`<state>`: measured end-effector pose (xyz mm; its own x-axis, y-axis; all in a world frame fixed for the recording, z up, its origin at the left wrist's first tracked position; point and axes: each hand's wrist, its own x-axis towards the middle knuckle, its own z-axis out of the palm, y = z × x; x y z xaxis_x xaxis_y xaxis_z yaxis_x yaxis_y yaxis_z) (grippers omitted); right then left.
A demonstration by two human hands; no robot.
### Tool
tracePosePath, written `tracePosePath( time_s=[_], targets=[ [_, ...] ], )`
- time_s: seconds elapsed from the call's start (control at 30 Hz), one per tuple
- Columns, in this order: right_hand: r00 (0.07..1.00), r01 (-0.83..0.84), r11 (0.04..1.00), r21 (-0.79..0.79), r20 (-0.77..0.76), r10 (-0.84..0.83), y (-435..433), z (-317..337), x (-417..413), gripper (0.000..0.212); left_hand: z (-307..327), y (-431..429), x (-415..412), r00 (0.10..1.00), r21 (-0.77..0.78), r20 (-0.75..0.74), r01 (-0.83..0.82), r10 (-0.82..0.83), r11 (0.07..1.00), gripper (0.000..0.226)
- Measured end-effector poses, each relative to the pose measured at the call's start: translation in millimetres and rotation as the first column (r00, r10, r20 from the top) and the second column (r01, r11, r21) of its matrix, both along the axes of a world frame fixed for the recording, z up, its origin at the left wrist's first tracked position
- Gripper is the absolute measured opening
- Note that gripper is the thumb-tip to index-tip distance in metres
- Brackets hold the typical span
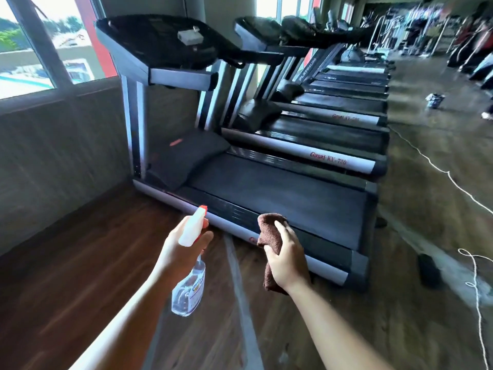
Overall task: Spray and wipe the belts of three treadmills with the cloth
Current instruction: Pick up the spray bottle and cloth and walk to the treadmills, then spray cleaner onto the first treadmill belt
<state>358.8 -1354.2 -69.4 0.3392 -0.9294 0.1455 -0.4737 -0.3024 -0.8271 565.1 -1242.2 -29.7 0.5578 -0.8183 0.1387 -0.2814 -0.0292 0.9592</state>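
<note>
Belt (280,198) of the nearest treadmill lies flat just beyond both hands; left hand (184,244) grips the spray bottle (190,279), nozzle only at the near rail (229,223); right hand (289,259) clutches the bunched cloth (269,232) over that rail; a squeeze from here would probably wet rail and wooden floor (80,263), leaving a slippery patch underfoot.

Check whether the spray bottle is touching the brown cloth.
Apart. The head view shows the spray bottle in the left hand and the cloth in the right hand, with a strip of floor visible between them.
</note>
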Motion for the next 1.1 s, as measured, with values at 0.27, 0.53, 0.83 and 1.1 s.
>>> tracePosePath(
  time_s=[0.27, 0.53, 0.83, 1.1],
  targets=[
    [0.998, 0.036, 0.998, 0.044, -0.057, -0.034, -138.3, -8.8, 32.3, 0.064, -17.0, -146.1, 33.7, 0.998, 0.045, 0.036, 0.049, -0.051, 0.998, 0.038],
    [0.988, 0.130, 0.985, 0.118, -0.095, -0.119, -232.1, -35.4, 82.2, 0.063, -37.9, -270.7, 95.5, 0.970, 0.108, 0.127, 0.197, -0.210, 0.975, 0.053],
    [0.937, 0.342, 0.925, 0.167, -0.139, -0.321, -330.7, -43.2, 163.3, 0.061, -58.3, -421.1, 189.4, 0.934, 0.204, 0.048, 0.338, -0.354, 0.919, 0.029],
    [0.900, 0.419, 0.896, 0.150, -0.197, -0.388, -405.2, -62.3, 198.8, 0.063, -70.8, -519.5, 232.6, 0.913, 0.254, 0.027, 0.389, -0.408, 0.886, 0.015]
  ],
)
